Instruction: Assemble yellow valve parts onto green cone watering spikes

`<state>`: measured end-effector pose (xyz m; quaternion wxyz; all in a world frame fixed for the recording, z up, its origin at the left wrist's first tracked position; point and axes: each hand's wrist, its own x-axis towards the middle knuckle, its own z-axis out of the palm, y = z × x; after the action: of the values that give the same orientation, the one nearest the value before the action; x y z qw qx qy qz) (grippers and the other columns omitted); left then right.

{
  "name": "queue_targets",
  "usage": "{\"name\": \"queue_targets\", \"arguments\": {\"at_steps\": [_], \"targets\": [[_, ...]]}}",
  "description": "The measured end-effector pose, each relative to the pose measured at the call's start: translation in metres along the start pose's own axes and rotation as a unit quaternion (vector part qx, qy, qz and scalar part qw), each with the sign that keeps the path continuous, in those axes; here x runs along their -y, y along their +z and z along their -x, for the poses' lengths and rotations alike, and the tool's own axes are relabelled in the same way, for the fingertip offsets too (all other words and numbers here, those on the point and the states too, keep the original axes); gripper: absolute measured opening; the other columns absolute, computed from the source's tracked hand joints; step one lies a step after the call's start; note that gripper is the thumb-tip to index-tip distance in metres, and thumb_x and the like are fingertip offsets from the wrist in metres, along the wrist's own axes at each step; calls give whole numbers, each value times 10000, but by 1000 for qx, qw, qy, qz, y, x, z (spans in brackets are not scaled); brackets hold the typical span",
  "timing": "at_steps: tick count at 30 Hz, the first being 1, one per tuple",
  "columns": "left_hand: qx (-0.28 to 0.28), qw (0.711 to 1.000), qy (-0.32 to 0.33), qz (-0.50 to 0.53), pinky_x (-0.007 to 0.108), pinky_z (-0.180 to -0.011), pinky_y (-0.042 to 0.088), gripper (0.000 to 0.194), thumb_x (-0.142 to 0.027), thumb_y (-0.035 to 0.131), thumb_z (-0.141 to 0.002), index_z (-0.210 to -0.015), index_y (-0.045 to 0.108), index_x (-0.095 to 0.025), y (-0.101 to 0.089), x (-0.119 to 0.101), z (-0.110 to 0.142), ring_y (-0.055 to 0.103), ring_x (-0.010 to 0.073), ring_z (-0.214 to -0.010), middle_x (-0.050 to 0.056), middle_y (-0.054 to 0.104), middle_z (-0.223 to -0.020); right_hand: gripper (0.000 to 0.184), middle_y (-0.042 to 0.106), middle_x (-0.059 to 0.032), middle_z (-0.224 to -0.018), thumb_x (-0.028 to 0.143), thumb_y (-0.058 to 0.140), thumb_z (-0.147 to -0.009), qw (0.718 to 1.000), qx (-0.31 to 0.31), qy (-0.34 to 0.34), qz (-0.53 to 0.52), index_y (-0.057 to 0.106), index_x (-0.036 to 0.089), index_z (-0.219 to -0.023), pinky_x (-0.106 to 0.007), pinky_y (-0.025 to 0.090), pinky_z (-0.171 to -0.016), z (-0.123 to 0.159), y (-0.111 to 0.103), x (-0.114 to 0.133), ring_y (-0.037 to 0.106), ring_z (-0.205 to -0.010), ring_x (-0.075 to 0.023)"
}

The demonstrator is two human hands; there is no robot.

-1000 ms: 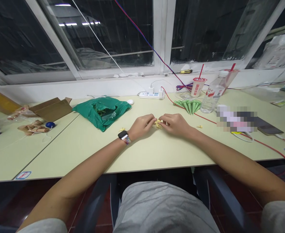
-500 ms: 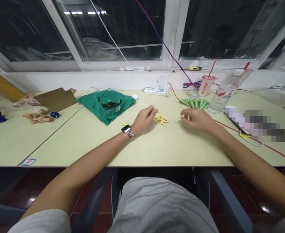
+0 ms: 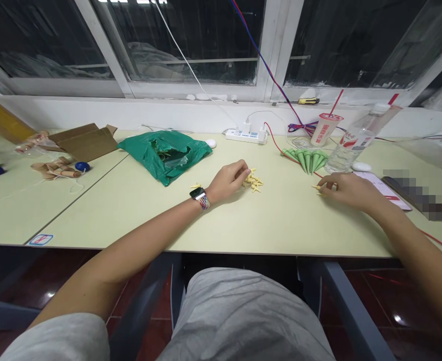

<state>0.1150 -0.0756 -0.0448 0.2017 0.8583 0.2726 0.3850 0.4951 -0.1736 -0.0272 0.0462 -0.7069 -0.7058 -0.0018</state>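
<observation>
A small heap of yellow pointed pieces (image 3: 257, 183) lies on the pale desk. My left hand (image 3: 228, 181), wearing a watch, rests at the heap's left edge with thumb and fingers pinched. A yellow piece shows at its fingertips, but I cannot tell whether it is gripped. Well to the right of the heap, my right hand (image 3: 344, 189) is closed on small yellow pointed pieces (image 3: 316, 187), whose tips stick out by the thumb and index finger. One more loose yellow piece (image 3: 195, 186) sits behind the watch. Several green cones (image 3: 308, 160) lie beyond my right hand.
A torn green plastic bag (image 3: 149, 155) lies left of centre, near an open cardboard box (image 3: 85, 143) and wooden pieces (image 3: 57, 169). A water bottle (image 3: 350, 148), a paper cup (image 3: 324, 131), a phone (image 3: 384, 193) and a red cable are on the right. A power strip (image 3: 246, 136) stands by the wall.
My right hand has moved right, away from the heap, still with yellow pieces in its fingers. My left hand stays beside the heap. The view has shifted slightly.
</observation>
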Motion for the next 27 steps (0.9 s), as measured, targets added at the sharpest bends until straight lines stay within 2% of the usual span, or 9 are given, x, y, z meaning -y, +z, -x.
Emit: {"name": "queue_targets", "arguments": {"at_steps": [3, 6, 10, 13, 16, 18, 21, 27], "targets": [[-1, 1000, 6, -6, 319, -664, 406, 288, -436, 493, -1080, -921, 571, -209, -2, -1, 0, 563, 170, -686, 9, 637, -781, 333, 797, -72, -1031, 388, 551, -898, 1000, -13, 8, 0, 796, 251, -1077, -340, 412, -652, 0, 0, 3, 707, -891, -280], [1, 1000, 11, -26, 317, -668, 420, 253, -401, 493, -1071, -940, 587, -207, -13, 2, -3, 582, 177, -701, 20, 654, -798, 355, 798, -85, -1052, 388, 519, -931, 999, -50, 10, -9, 788, 238, -1110, -345, 424, -665, 1, 0, 9, 709, -894, -280], [0, 996, 0, -87, 311, -685, 430, 207, -350, 518, -1033, -938, 620, -197, -49, 15, -4, 616, 187, -751, 29, 679, -823, 374, 798, -97, -1066, 379, 499, -949, 996, -81, 9, -26, 789, 226, -1128, -351, 440, -673, 0, 3, 12, 708, -875, -276], [11, 992, -14, -126, 313, -701, 431, 199, -347, 543, -1005, -924, 644, -196, -84, 29, 8, 626, 195, -789, 35, 693, -872, 379, 795, -96, -1088, 382, 504, -945, 994, -105, 8, -37, 791, 210, -1124, -350, 444, -671, -3, 5, 11, 698, -815, -252], [67, 984, -23, -162, 324, -733, 438, 225, -345, 516, -1007, -934, 674, -201, -113, 39, 28, 618, 201, -805, 46, 692, -914, 350, 785, -108, -1083, 365, 509, -943, 989, -139, -19, -53, 789, 195, -1066, -352, 461, -693, -6, 6, 16, 694, -797, -240], [96, 978, -26, -184, 330, -745, 434, 226, -340, 523, -991, -926, 694, -207, -125, 43, 39, 607, 203, -799, 51, 688, -916, 324, 779, -116, -1067, 347, 512, -948, 985, -144, -54, -71, 783, 193, -1033, -358, 487, -730, -9, 4, 27, 696, -795, -237], [99, 976, -49, -187, 322, -742, 434, 229, -356, 552, -965, -882, 707, -211, -134, 48, 47, 613, 204, -801, 51, 694, -901, 277, 771, -120, -1083, 313, 536, -947, 979, -138, -102, -112, 775, 197, -1025, -362, 514, -764, -17, 4, 51, 700, -801, -229], [114, 974, -117, -156, 306, -684, 413, 274, -412, 591, -932, -804, 723, -209, -136, 59, 46, 606, 192, -741, 31, 722, -833, 253, 731, -112, -1088, 219, 591, -909, 946, -110, -202, -227, 760, 181, -1093, -347, 530, -808, -42, 15, 102, 701, -898, -225]]}}
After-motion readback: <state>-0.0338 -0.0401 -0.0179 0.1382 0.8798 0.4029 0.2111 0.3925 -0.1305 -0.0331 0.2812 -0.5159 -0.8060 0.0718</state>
